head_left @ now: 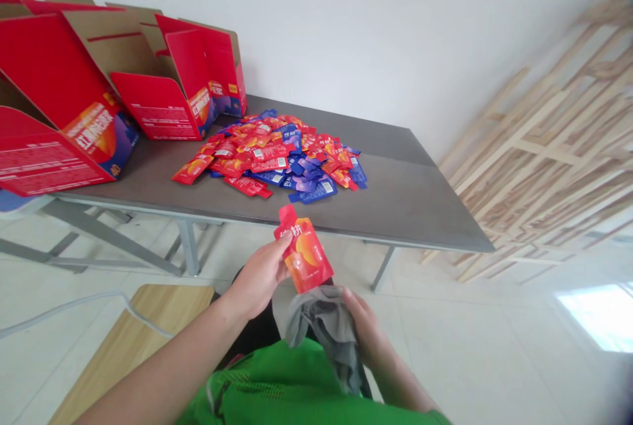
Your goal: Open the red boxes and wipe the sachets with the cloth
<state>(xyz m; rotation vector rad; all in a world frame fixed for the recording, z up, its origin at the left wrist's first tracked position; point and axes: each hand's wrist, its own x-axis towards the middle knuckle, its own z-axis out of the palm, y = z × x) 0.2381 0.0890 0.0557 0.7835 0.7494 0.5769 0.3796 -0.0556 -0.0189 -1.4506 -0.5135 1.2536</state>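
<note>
L hand (264, 273) pinching red pouch (310, 257) by side edge, just off front of bench (395, 194); R hand (368, 326) clutching grey cloth (321, 310) at pouch's bottom (grip partly hidden). Best: light pinch, pouch face flat, w/o creasing.

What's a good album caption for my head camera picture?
The left hand holds a red pouch, the right hand a gray cloth, near a heap of pouches.

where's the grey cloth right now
In the head view, the grey cloth is low centre, in the person's right hand, just below the red pouch in the left hand.
</note>
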